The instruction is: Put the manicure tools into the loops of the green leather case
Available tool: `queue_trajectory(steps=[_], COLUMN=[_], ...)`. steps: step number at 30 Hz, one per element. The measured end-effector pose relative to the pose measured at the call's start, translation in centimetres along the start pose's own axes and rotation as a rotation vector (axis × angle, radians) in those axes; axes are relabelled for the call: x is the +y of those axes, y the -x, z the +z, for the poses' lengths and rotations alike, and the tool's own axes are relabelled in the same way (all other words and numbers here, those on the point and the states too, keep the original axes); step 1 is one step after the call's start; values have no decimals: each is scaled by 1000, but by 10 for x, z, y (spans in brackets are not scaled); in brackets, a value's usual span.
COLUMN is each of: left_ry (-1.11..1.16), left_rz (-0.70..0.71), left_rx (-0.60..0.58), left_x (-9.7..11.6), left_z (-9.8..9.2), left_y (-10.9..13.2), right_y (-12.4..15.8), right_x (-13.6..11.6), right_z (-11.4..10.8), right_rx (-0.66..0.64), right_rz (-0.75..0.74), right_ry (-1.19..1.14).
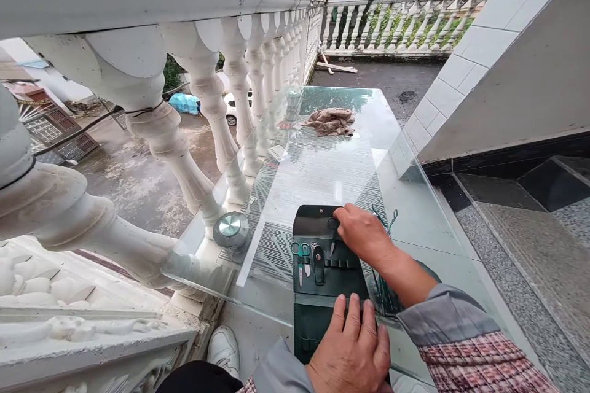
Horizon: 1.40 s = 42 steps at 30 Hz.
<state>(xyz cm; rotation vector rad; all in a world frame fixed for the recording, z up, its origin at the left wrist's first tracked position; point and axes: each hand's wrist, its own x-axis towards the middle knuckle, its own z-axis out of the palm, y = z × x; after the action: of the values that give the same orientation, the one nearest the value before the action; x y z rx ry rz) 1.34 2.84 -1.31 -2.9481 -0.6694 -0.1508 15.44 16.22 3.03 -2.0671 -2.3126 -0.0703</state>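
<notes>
So that the open tool case (322, 276) lies flat at the near edge of the glass tabletop (332, 159), it is pressed by the spread left hand (353, 353) while a slim tool (332, 248) is pinched by the right hand (364, 236).

Case (313, 221) lies open on the near end of the glass table (415, 153); scissors (301, 255) sit in its left side, the left hand (350, 350) lies flat on its near part and the right hand (364, 234) on its far right part. Cloth (332, 121) lies on the table's far end, well apart from the case, and a round fitting (231, 228) sits on the near left corner. Balustrade (203, 86) runs along the table's left, tiled wall (507, 61) and steps (516, 215) along its right, and a shoe (224, 347) is under the near edge.
</notes>
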Motion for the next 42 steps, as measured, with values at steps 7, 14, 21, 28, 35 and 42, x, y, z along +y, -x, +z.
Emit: queue_trajectory(steps=[7,14,21,28,35,42], left_ry=[3,-21,-50,-32,2,24], left_rz=[31,13,-29,2,-39,-52], left_rx=[-32,-13,85,81,79,62], left_x=[-1,1,4,0,4,4], left_z=[-1,3,8,7,9,7], left_y=[0,-1,0,-1,-1,-1], right_y=[0,-1,-9,-4,-1,0], right_x=[64,60,56,57,61,72], right_z=[-10,6,22,21,27,30], right_rx=[124,114,289,52,64,164], right_rz=[211,182,141,-134,-139,-21], right_ry=[-143,-95,-249,-427,-269,-232])
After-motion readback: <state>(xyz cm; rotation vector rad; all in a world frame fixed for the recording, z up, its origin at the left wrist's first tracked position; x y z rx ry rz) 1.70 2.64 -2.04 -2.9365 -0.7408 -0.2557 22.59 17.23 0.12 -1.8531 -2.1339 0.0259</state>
